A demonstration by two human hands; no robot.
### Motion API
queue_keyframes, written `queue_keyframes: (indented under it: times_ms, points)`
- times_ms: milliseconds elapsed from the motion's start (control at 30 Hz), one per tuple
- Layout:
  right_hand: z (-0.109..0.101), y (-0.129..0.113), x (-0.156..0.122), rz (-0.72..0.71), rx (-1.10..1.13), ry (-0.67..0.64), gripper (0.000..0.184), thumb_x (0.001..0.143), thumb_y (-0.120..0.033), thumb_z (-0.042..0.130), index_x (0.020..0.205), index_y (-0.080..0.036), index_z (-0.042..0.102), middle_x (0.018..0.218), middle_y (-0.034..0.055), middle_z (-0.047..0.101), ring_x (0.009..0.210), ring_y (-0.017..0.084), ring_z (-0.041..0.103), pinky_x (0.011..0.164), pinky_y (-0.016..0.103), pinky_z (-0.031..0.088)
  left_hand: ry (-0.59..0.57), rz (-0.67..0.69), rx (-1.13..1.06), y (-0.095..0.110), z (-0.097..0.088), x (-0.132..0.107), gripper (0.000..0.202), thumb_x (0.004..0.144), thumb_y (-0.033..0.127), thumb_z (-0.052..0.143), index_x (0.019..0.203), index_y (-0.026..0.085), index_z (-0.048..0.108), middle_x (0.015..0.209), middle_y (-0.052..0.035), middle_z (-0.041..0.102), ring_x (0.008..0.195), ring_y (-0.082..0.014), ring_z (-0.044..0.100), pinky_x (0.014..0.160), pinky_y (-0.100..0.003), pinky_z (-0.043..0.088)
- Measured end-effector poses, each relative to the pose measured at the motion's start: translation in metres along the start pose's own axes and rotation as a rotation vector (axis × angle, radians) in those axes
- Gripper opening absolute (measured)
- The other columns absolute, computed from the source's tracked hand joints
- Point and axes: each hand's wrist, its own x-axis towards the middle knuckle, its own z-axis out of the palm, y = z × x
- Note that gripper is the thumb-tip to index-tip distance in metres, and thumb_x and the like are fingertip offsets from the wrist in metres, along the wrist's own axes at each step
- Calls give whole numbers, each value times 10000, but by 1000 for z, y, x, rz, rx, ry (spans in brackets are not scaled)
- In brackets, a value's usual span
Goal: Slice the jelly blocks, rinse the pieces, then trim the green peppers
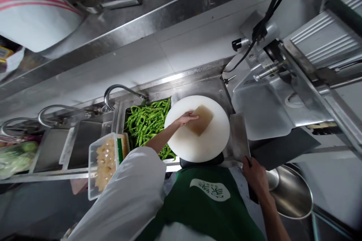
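A brownish, translucent, jelly-like slab [203,120] is over the round white cutting board [210,150], its edges blurred. My left hand [187,118] reaches in from the left and grips the slab's left side, thumb and fingers pointing across it. To the right of the board, my right hand [256,175] is closed around the dark handle of a cleaver [240,135]. The cleaver's broad blade points away from me, beside the board's right edge.
Green chili peppers [145,124] fill a sink left of the board. A clear plastic tub [103,165] with pale brown pieces stands near my left arm. A slicing machine [271,94] is at right, above a steel bowl [294,192]. Curved taps [118,87] line the back.
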Motion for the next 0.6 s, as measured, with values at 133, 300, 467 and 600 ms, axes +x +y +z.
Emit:
queue_keyframes:
  times_ms: [133, 300, 467, 600]
  points:
    - [2, -15, 2, -117, -247, -44, 325, 1068, -344, 431, 908, -163, 649, 852, 141, 749, 777, 232, 696, 689, 307, 372, 201, 17, -292, -58, 28, -51, 716, 517, 535, 1016, 1033, 142, 713, 1019, -119, 805, 850, -236, 772, 758, -320, 627]
    - [1, -52, 7, -255, -491, -92, 377, 1113, -343, 365, 1047, -132, 670, 928, 156, 756, 871, 263, 729, 706, 315, 395, 461, 37, -142, -115, 41, -98, 604, 698, 597, 907, 1031, 136, 705, 837, -86, 780, 750, -232, 759, 679, -344, 631]
    - [9, -87, 3, -279, -623, -135, 394, 1115, -322, 320, 1142, -106, 648, 977, 196, 753, 944, 312, 751, 752, 345, 460, 759, 330, -4, -133, 36, -115, 549, 947, 617, 639, 1264, 174, 710, 1327, -143, 728, 1290, -288, 667, 1185, -469, 479]
    - [18, -102, -15, -242, -656, -93, 404, 1116, -303, 294, 1169, -85, 630, 997, 214, 751, 955, 333, 754, 773, 371, 487, 566, 445, -81, -141, 45, -109, 669, 1006, 640, 518, 1500, 193, 580, 1628, -95, 493, 1550, -253, 410, 1335, -429, 255]
